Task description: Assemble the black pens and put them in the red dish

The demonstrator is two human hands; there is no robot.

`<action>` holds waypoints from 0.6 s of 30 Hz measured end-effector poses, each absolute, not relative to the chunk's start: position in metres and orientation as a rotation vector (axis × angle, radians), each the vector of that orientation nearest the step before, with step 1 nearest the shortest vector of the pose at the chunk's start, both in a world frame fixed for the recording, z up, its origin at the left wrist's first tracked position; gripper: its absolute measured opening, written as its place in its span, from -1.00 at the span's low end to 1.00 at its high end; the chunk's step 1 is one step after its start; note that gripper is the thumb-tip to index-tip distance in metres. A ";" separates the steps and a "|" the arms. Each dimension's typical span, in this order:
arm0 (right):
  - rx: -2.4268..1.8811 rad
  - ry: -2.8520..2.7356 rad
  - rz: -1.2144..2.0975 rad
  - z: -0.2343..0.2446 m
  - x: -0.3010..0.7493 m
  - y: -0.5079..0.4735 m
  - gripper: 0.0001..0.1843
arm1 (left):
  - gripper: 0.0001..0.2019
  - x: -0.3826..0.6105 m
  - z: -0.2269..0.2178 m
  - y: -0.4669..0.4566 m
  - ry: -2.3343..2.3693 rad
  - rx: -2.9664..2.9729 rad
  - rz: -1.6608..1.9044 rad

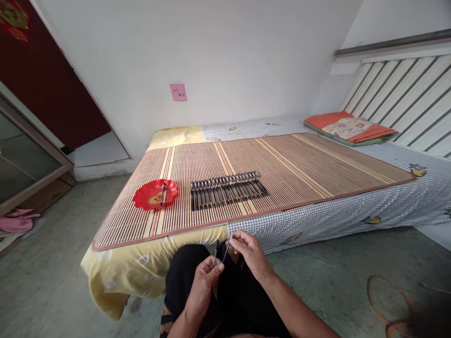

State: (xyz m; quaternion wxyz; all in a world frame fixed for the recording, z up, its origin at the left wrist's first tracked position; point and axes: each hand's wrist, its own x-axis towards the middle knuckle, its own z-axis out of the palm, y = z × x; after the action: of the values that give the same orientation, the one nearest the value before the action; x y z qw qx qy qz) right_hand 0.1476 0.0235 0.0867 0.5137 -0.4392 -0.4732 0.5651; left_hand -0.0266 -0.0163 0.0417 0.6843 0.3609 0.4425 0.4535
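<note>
Over my lap, in front of the bed's edge, my left hand (208, 273) is closed around a dark pen barrel (216, 249) pointing up. My right hand (251, 253) pinches the upper end of a thin pen refill (227, 249) with a pale tip. The refill's lower end reaches down to my left thumb; whether it is inside anything there is hidden by the fingers. Beyond my hands, a row of several dark pens (227, 192) lies side by side on the bamboo mat (289, 173). Left of them, a red scalloped plate (141, 199) holds a loose pen (163, 193).
The mat covers a bed with a checked sheet (327, 216) and a yellow cloth (141, 267) hanging over the near edge. A folded orange blanket (352, 126) lies at the far right. A pink note (178, 92) is on the wall. A cable (369, 291) loops on the floor.
</note>
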 end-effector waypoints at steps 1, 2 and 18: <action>-1.049 -1.135 1.377 0.088 0.147 0.022 -0.69 | -0.48 -0.027 0.041 -0.017 0.979 0.804 1.009; -1.039 -1.133 1.397 0.089 0.147 0.022 -0.69 | -0.49 -0.027 0.041 -0.017 0.965 0.798 1.001; -1.113 -1.098 1.225 0.071 0.118 0.017 -0.62 | -0.50 -0.026 0.047 -0.019 0.976 0.817 1.002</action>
State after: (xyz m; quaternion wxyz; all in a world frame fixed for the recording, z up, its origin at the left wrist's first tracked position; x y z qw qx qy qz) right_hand 0.1177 0.0169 0.0707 0.5462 -0.4695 -0.4630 0.5167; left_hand -0.0264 -0.0191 0.0472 0.6895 0.3652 0.4364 0.4480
